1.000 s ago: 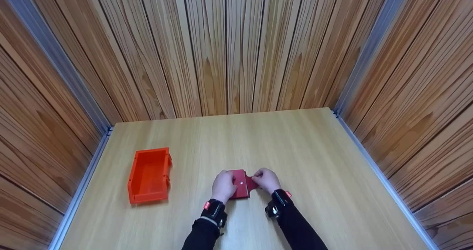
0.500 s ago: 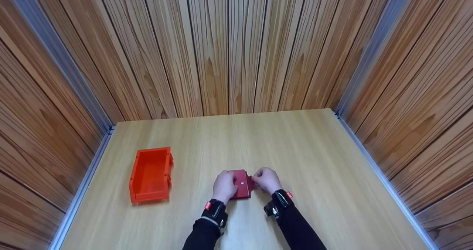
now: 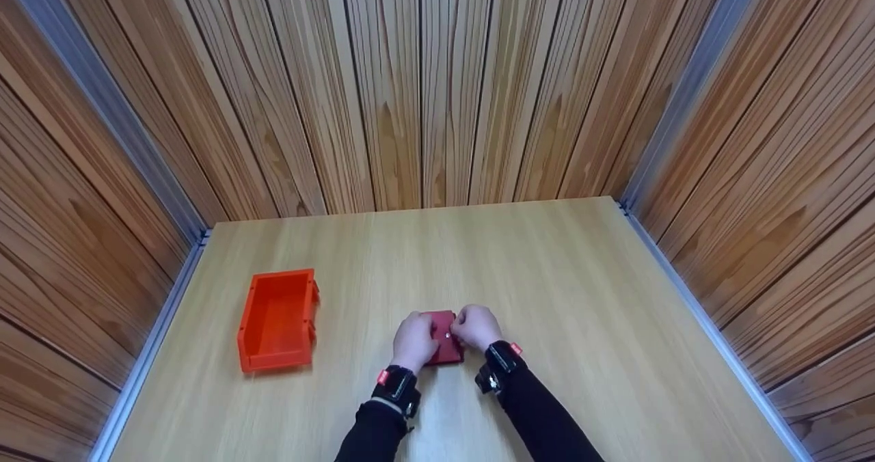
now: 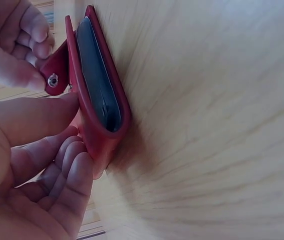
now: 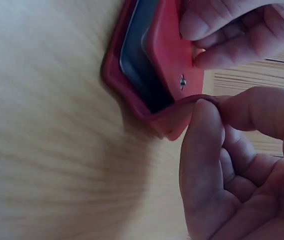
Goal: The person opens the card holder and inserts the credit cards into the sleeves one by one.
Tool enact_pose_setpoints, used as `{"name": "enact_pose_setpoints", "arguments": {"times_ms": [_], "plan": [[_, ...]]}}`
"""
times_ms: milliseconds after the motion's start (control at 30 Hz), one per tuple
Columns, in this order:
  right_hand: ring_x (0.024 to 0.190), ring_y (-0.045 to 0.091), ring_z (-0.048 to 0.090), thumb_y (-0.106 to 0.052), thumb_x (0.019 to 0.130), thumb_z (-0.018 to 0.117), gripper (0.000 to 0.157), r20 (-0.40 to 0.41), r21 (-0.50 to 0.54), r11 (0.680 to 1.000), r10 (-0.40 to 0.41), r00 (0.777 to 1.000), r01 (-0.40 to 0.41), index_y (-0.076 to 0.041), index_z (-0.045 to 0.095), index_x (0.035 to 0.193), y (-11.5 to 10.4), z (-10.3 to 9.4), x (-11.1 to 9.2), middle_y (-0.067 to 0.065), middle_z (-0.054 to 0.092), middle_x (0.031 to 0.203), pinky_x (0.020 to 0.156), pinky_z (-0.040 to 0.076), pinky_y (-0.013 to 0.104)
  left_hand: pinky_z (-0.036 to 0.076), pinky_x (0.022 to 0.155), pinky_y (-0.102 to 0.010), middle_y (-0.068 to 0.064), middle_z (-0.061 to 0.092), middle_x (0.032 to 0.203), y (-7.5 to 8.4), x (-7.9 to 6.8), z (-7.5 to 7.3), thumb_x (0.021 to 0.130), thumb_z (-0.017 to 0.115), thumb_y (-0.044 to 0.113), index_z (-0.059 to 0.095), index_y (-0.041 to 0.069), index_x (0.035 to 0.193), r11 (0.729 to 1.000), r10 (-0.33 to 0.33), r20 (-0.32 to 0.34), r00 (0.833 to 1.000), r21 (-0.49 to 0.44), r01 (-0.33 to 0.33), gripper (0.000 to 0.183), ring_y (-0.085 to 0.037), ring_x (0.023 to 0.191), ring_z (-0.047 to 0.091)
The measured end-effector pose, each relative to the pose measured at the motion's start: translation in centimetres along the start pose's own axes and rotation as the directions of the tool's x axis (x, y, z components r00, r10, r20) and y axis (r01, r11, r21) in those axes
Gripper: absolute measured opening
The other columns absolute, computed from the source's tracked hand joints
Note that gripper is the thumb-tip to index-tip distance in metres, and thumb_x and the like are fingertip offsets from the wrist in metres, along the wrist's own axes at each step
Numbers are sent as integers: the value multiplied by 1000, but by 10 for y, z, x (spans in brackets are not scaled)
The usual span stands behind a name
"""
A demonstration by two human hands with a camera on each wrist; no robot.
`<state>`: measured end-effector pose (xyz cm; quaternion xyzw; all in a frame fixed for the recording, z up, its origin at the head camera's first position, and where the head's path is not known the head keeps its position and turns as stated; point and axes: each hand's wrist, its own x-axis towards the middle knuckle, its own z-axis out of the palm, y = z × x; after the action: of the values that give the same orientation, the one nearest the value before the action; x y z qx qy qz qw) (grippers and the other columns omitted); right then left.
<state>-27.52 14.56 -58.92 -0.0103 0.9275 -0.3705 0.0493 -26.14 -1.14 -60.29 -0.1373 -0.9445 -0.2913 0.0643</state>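
A small red card wallet (image 3: 448, 352) lies on the table, its clear inner sleeves (image 4: 92, 65) showing along the edge. My left hand (image 3: 413, 342) holds its left side between thumb and fingers. My right hand (image 3: 476, 327) pinches the tip of the wallet's strap flap (image 5: 177, 114) between thumb and index finger. In the right wrist view the flap bends up from the back cover toward the front, near a metal snap stud (image 5: 183, 81). The left wrist view shows the flap's own snap (image 4: 52, 80) facing the wallet's front, apart from the stud.
An orange open-fronted plastic bin (image 3: 277, 361) stands on the light wood table (image 3: 547, 270), to the left of both hands. Wood-panelled walls (image 3: 403, 106) with metal corner posts enclose the table at the back and sides.
My right hand has moved left, folding the flap from out beside the wallet over toward its front. My left hand keeps its hold on the wallet, which stays in place.
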Motion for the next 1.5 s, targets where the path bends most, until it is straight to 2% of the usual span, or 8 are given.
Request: {"name": "enact_pose_setpoints", "arguments": {"times_ms": [200, 433, 600, 767, 933, 1133, 1267, 1500], "plan": [[48, 10, 49, -5, 79, 62, 27, -2, -69, 998, -11, 1000, 11, -16, 48, 58, -4, 4, 4, -6, 49, 52, 48, 36, 24, 48, 70, -45, -9, 56, 80, 1, 2, -1, 74, 79, 2, 64, 2, 80, 1000, 2, 11, 1000, -1, -2, 16, -29, 76, 59], [47, 11, 45, -1, 76, 60, 34, -23, -114, 992, -51, 998, 48, -18, 40, 54, -10, 4, 4, -7, 43, 49, 48, 34, 25, 48, 68, -45, -8, 55, 78, 1, 3, -1, 72, 78, 0, 62, 4, 77, 1000, 12, -1, 1000, 9, -12, 17, -29, 74, 58], [49, 16, 46, -4, 73, 60, 24, -61, -154, 978, -151, 987, 140, -14, 45, 58, -11, 4, 1, -4, 46, 54, 48, 38, 30, 48, 70, -45, -8, 56, 79, 1, 3, -1, 72, 77, -1, 64, 4, 78, 1000, 8, -1, 1000, -21, -8, 15, -29, 76, 59], [53, 18, 46, -5, 77, 68, 24, -70, -228, 944, -259, 963, 237, -9, 50, 62, -11, 9, 0, -2, 46, 58, 50, 41, 33, 49, 70, -45, -8, 57, 78, 0, 2, 0, 71, 78, 0, 63, 4, 77, 1000, 14, -23, 1000, -1, -14, 17, -30, 76, 60], [59, 14, 47, -4, 81, 75, 24, -17, -230, 952, -211, 977, 201, -9, 55, 67, -10, 12, 1, -4, 48, 62, 56, 42, 30, 49, 69, -45, -8, 57, 78, -1, 0, 1, 70, 78, 0, 63, 4, 78, 1000, 12, -28, 1000, -8, -13, 17, -30, 76, 60], [65, 18, 53, 4, 78, 71, 19, -17, -242, 943, -239, 971, 228, -7, 59, 69, -7, 13, -1, -2, 53, 66, 63, 47, 33, 48, 70, -45, -8, 57, 76, -1, -1, 1, 71, 77, -1, 62, 4, 74, 1000, 5, -33, 999, -14, -5, 16, -31, 75, 60], [66, 18, 53, 5, 76, 69, 19, -21, -245, 948, -216, 976, 204, -8, 58, 69, -8, 15, -1, -2, 52, 67, 64, 46, 34, 48, 69, -45, -8, 57, 77, -1, -1, 1, 70, 77, -1, 61, 4, 74, 1000, 16, -39, 999, -10, -16, 17, -30, 74, 59], [64, 20, 53, 5, 74, 65, 21, -27, -341, 912, -250, 968, 227, -10, 53, 66, -13, 17, 2, 0, 51, 66, 60, 46, 35, 49, 69, -46, -9, 57, 77, -1, -2, 1, 69, 76, -3, 62, 3, 76, 1000, 17, -42, 999, -13, -18, 16, -30, 75, 59]]}}
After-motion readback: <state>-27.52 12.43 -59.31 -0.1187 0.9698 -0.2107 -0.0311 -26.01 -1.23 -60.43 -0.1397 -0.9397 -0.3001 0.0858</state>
